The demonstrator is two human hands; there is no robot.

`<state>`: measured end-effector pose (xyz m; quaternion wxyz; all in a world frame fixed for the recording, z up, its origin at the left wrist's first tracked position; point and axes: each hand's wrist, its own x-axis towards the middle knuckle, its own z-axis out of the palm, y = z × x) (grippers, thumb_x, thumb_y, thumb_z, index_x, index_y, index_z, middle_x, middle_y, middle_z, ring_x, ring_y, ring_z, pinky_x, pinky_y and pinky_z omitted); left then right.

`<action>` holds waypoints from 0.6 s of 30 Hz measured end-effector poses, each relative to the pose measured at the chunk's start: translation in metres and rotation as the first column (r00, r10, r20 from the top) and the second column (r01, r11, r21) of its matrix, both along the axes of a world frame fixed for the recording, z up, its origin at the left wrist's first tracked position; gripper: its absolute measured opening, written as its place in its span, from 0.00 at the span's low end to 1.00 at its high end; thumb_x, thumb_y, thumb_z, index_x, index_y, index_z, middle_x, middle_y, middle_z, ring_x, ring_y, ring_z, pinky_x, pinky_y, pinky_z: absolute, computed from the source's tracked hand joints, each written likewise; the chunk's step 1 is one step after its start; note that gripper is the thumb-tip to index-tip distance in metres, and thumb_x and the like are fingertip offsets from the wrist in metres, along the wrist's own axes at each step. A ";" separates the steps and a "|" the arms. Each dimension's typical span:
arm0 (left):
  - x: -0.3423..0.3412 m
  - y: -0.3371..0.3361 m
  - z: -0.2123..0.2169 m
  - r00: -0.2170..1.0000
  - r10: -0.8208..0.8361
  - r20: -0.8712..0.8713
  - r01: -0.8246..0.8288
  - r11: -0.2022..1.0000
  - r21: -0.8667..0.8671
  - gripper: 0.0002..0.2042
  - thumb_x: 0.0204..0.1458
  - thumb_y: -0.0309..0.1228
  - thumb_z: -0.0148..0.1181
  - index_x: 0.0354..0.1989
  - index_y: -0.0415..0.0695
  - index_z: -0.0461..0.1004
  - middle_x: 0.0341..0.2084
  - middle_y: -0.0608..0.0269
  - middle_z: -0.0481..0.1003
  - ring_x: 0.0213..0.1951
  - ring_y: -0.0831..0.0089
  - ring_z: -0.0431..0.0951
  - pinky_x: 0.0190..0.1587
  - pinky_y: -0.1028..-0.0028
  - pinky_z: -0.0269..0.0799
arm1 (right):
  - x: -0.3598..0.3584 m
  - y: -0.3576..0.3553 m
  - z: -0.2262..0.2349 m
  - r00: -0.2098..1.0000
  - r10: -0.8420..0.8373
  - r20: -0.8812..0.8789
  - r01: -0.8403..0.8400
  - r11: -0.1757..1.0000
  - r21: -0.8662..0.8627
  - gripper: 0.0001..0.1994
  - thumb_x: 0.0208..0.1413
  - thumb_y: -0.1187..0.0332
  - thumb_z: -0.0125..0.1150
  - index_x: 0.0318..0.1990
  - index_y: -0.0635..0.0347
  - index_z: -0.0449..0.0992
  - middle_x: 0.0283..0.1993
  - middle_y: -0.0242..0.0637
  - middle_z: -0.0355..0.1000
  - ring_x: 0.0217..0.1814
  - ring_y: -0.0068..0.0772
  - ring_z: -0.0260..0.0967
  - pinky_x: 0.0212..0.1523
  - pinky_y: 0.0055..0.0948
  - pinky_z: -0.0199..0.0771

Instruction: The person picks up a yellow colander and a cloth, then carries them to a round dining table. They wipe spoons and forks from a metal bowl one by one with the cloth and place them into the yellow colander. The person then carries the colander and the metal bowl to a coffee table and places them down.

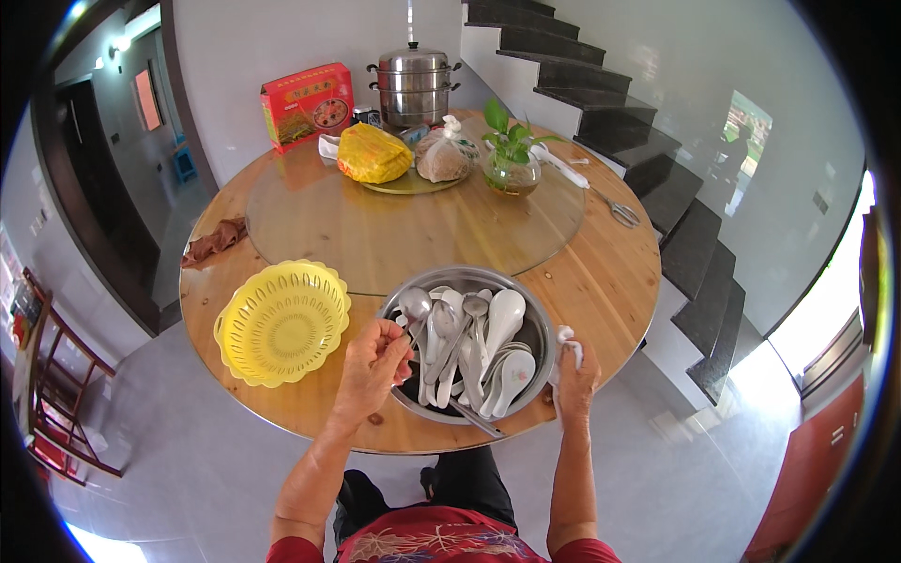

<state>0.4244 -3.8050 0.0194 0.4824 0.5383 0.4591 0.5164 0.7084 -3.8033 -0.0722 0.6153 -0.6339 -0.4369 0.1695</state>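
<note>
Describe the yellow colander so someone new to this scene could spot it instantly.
Start at the round wooden table. On its near edge sits a metal bowl full of spoons; the yellow colander lies just to the bowl's left, beside the left hand. It is the only bright yellow, perforated, scallop-rimmed dish, and it is empty.

1 steel basin [540, 324] w/ approx a dozen spoons [502, 324], metal & white mixed. 1 yellow colander [282, 322], 1 steamer pot [413, 84], 1 red box [306, 105], 2 bags [373, 153], 1 plant vase [510, 169], 1 scissors [619, 211], 2 rags [214, 240].
</note>
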 end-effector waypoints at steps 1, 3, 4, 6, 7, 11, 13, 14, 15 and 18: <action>-0.003 -0.004 0.004 1.000 -0.008 0.029 0.008 1.000 0.000 0.04 0.55 0.28 0.51 0.35 0.41 0.67 0.20 0.68 0.70 0.20 0.87 0.66 0.19 0.87 0.58 | 0.000 -0.001 0.004 0.986 0.022 -0.163 -0.019 1.000 0.021 0.07 0.53 0.70 0.53 0.37 0.61 0.72 0.29 0.34 0.69 0.30 0.26 0.67 0.30 0.28 0.66; -0.007 -0.011 0.012 0.995 -0.034 0.090 0.034 0.999 0.000 0.04 0.55 0.28 0.50 0.35 0.41 0.67 0.20 0.69 0.68 0.18 0.88 0.63 0.18 0.88 0.55 | 0.009 -0.006 0.014 0.936 0.082 -0.342 -0.025 0.986 0.167 0.06 0.55 0.71 0.51 0.37 0.62 0.72 0.29 0.28 0.66 0.30 0.16 0.62 0.28 0.19 0.64; -0.009 -0.015 0.015 0.993 -0.044 0.107 0.044 0.999 0.008 0.05 0.55 0.28 0.50 0.37 0.40 0.68 0.20 0.70 0.68 0.19 0.89 0.62 0.18 0.88 0.54 | 0.020 -0.006 0.016 0.907 0.085 -0.413 0.006 0.977 0.214 0.06 0.55 0.72 0.50 0.37 0.62 0.72 0.29 0.28 0.66 0.30 0.16 0.62 0.28 0.18 0.63; -0.004 -0.021 0.020 0.987 -0.080 0.141 0.078 0.997 0.019 0.08 0.55 0.27 0.51 0.41 0.40 0.70 0.20 0.73 0.67 0.20 0.90 0.60 0.19 0.89 0.53 | 0.039 -0.013 0.029 0.928 0.064 -0.367 0.066 0.941 0.332 0.07 0.56 0.70 0.50 0.38 0.64 0.72 0.30 0.29 0.68 0.31 0.18 0.63 0.31 0.19 0.65; -0.002 -0.023 0.022 0.982 -0.104 0.158 0.102 0.995 0.020 0.09 0.55 0.27 0.51 0.43 0.40 0.71 0.20 0.74 0.67 0.20 0.91 0.59 0.19 0.89 0.52 | 0.044 -0.023 0.048 0.968 0.025 -0.248 0.080 0.911 0.405 0.09 0.56 0.69 0.51 0.38 0.65 0.72 0.30 0.30 0.69 0.33 0.19 0.64 0.34 0.21 0.66; 0.006 -0.037 0.023 0.962 -0.089 0.258 0.080 0.996 0.047 0.10 0.54 0.26 0.53 0.43 0.39 0.73 0.24 0.73 0.70 0.24 0.88 0.63 0.24 0.87 0.59 | -0.022 -0.054 0.147 0.781 -0.245 0.575 -0.187 0.786 0.589 0.10 0.49 0.72 0.54 0.39 0.63 0.72 0.37 0.37 0.68 0.40 0.35 0.65 0.43 0.33 0.66; 0.013 -0.045 0.022 0.972 -0.131 0.193 0.109 0.987 0.119 0.09 0.54 0.24 0.52 0.42 0.38 0.73 0.28 0.70 0.73 0.26 0.86 0.65 0.27 0.85 0.63 | -0.057 -0.064 0.166 0.602 -0.175 0.779 -0.425 0.756 0.498 0.16 0.43 0.77 0.52 0.42 0.57 0.73 0.39 0.37 0.67 0.40 0.40 0.64 0.37 0.33 0.62; 0.017 -0.050 0.021 0.977 -0.146 0.157 0.121 0.980 0.158 0.09 0.54 0.23 0.52 0.42 0.38 0.73 0.28 0.69 0.73 0.27 0.86 0.65 0.28 0.85 0.63 | -0.080 -0.061 0.168 0.535 -0.170 0.828 -0.515 0.711 0.479 0.15 0.41 0.76 0.54 0.41 0.56 0.73 0.39 0.35 0.67 0.41 0.38 0.63 0.37 0.33 0.62; 0.021 -0.055 0.019 0.978 -0.163 0.126 0.137 0.971 0.195 0.08 0.54 0.23 0.51 0.42 0.38 0.73 0.29 0.69 0.73 0.27 0.86 0.65 0.28 0.84 0.64 | -0.098 -0.058 0.170 0.459 -0.170 0.872 -0.599 0.666 0.445 0.15 0.39 0.76 0.57 0.39 0.55 0.73 0.40 0.33 0.67 0.42 0.37 0.63 0.38 0.34 0.62; 0.027 -0.066 0.017 0.997 0.002 -0.073 0.032 0.889 0.457 0.02 0.51 0.19 0.53 0.32 0.35 0.71 0.21 0.65 0.71 0.27 0.84 0.67 0.30 0.80 0.65 | -0.120 -0.046 0.170 0.412 -0.062 0.909 -0.679 0.644 0.352 0.13 0.38 0.74 0.59 0.36 0.55 0.72 0.38 0.35 0.68 0.38 0.37 0.65 0.34 0.34 0.63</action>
